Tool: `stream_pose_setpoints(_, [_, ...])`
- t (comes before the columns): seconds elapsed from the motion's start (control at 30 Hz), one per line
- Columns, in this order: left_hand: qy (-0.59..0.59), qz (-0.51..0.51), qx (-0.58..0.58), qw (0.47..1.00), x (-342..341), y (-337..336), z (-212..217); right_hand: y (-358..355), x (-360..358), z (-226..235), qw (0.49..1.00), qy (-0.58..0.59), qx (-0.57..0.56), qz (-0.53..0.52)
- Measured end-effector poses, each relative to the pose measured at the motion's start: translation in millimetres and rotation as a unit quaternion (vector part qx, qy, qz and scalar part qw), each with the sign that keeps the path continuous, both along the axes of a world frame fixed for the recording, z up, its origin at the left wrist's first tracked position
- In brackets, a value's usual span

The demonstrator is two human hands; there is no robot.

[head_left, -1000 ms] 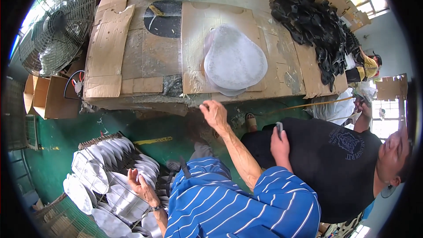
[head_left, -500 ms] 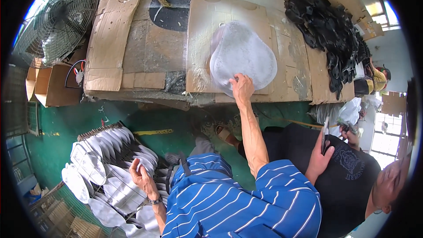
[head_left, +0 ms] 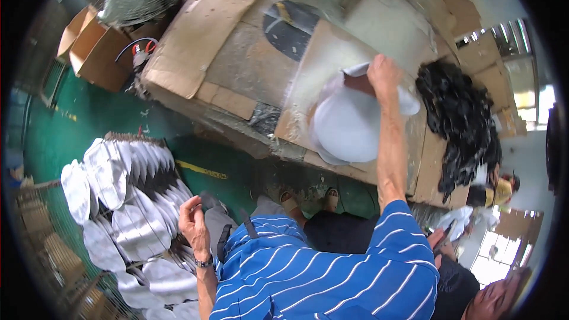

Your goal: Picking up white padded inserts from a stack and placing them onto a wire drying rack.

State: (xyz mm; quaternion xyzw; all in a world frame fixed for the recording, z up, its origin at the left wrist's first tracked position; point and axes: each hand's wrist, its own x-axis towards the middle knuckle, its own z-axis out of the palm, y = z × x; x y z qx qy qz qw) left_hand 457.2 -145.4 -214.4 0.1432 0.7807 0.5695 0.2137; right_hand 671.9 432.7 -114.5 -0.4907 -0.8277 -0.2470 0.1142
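Note:
My right hand (head_left: 384,74) is closed on the far edge of a thin whitish pear-shaped sheet (head_left: 409,103). The lifted part curls up and shows a brownish underside. Below it, another pale rounded sheet (head_left: 345,129) lies on a cardboard-covered worktable (head_left: 231,99). My left hand (head_left: 194,223) hangs low, its fingers curled in with nothing seen in them. Beside that hand stands a rack of several similar pale rounded sheets (head_left: 139,228), overlapping in rows.
A heap of black pieces (head_left: 459,124) covers the table's right end. A black patch (head_left: 290,32) lies on its left part. A cardboard box (head_left: 98,59) and a large fan (head_left: 139,0) stand at far left. Another person (head_left: 453,290) is close at my right.
My right hand has moved from the sheet's near edge to its far edge and lifted it. My left hand's fingers have curled in. The view has turned; the person at right sits lower in it.

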Motion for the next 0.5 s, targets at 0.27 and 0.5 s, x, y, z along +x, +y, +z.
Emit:
stream_pose_setpoints(0.27, [-0.269, -0.136, 0.127, 0.945, -8, -14, 49, -201, -209, 116, 0.965, 0.012, -0.076, 0.252])
stream_pose_setpoints(0.5, [-0.363, -0.082, 0.454, 0.81, -28, -21, 30, -381, -261, 111, 0.85, -0.043, -0.239, 0.468])
